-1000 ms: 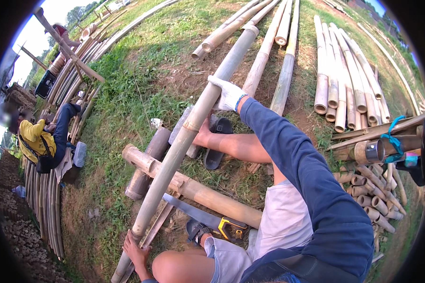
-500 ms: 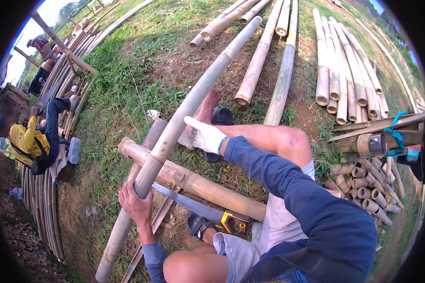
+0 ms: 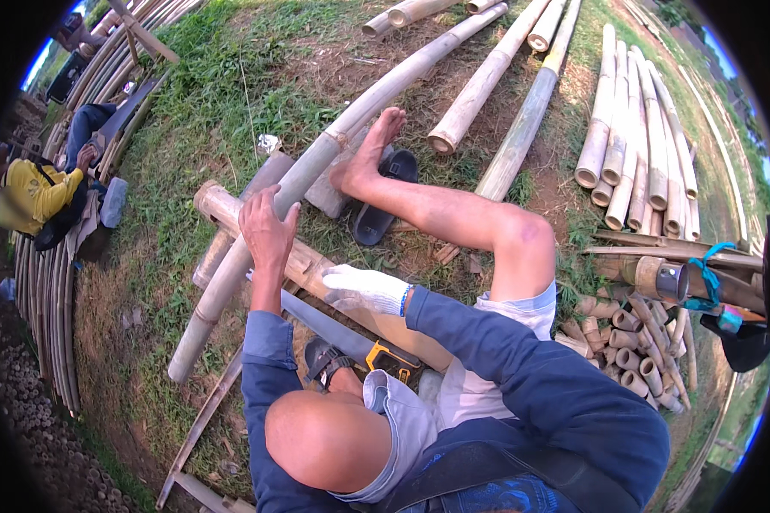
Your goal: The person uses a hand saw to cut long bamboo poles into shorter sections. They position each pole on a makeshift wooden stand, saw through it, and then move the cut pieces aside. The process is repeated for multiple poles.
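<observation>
From the head view: note the pole [image 3: 316,161], slanting from eight o'clock to one o'clock, over the cross pole [image 3: 306,263]; cannot tell from above how firmly resting there; see the left hand [image 3: 268,227], bare, between nine and ten o'clock, with grip folded over the pole near the crossing, thumb to one side, fingers to the other; see the right hand [image 3: 364,289], gloved in white, near the dial's centre, with grip flat, fingers close together, pinching nothing visible; above the cross pole, touching or apart impossible to tell.

To hold the pole well, press down through the left palm with wrist firm, given the likely rolling of round on round; allow for the long far end, probably heavy enough to tip or swing; mind the bare foot [image 3: 376,152] near the pole at twelve o'clock; watch the saw [image 3: 338,333] at seven o'clock, blade end near the left wrist, handle just beside the sandalled foot [image 3: 344,382]; best not to drag sleeve or toes along the blade.
</observation>
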A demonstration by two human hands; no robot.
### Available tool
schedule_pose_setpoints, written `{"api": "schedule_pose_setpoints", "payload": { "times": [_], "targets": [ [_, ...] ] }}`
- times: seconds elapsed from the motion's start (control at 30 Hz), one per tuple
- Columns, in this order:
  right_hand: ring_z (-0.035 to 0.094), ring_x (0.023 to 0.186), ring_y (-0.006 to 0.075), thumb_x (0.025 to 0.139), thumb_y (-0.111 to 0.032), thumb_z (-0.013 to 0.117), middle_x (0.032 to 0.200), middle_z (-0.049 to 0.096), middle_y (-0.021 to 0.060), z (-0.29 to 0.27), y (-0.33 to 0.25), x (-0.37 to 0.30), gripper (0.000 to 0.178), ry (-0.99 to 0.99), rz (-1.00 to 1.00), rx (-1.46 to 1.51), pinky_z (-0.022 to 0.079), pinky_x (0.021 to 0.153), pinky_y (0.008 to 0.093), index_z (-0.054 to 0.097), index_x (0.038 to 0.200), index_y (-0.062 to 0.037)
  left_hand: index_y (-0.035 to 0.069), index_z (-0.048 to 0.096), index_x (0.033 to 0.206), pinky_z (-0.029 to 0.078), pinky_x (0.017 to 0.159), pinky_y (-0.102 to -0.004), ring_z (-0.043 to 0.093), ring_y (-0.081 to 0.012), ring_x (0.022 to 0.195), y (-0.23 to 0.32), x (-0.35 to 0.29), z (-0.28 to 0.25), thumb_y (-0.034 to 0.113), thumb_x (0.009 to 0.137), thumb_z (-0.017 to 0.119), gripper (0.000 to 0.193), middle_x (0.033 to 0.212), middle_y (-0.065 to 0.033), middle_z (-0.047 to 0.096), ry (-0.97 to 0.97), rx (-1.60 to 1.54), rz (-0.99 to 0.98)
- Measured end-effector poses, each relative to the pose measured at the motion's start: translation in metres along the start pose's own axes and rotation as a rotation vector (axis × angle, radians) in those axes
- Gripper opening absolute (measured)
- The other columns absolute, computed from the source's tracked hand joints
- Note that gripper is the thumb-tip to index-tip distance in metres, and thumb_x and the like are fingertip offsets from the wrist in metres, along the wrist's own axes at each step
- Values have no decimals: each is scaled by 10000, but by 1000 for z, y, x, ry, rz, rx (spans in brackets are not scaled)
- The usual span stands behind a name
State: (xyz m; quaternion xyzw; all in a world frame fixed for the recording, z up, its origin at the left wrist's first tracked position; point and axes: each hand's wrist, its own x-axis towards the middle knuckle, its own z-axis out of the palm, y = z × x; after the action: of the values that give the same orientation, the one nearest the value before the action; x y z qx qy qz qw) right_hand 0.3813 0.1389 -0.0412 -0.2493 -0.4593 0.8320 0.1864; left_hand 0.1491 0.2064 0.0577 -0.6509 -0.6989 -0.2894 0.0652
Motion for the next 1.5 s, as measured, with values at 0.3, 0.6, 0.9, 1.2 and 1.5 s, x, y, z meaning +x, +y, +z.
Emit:
{"api": "schedule_pose_setpoints", "payload": {
  "times": [0.3,0.6,0.9,1.2,1.5],
  "targets": [
    [617,1405,308,1054,-416,772,1554,612,212,15,24,-10,743,207,58,-460,519,1155,433,514,1601,16,54,708,1393,512,1147,-482,677,-390,1269,-122,-284,-147,115,934,756,466,1345,-197,733,-74,108,-613],
    [590,1424,428,998,-387,777,1523,607,290,65,61,-42,742,50,-24,-1007,470,1222,478,551,1574,21,93,467,1644,423,1265,-549,430,-481,1539,-163,-410,-111,111,884,815,836,1703,-255,425,-338,197,-749],
    [613,1345,459,988,-333,759,1454,609,289,86,121,-55,795,321,-102,-1073,500,1152,517,463,1642,7,193,637,1491,418,1227,-584,600,-376,1406,-232,-354,-87,122,984,687,515,1442,-148,665,-609,520,-650],
    [680,1210,519,1041,-501,655,1368,626,314,88,97,-54,653,65,266,-1154,553,1053,569,526,1539,-98,197,656,1435,489,1130,-614,623,-372,1369,-244,-371,-116,86,990,630,459,1368,-135,687,-569,582,-608],
    [683,1222,488,1083,-429,604,1336,653,281,58,66,-62,473,1,196,-1076,545,1071,542,615,1437,-115,184,703,1416,476,1135,-624,629,-350,1380,-251,-408,-165,98,996,622,436,1408,-108,699,-517,618,-820]
  ]
}}
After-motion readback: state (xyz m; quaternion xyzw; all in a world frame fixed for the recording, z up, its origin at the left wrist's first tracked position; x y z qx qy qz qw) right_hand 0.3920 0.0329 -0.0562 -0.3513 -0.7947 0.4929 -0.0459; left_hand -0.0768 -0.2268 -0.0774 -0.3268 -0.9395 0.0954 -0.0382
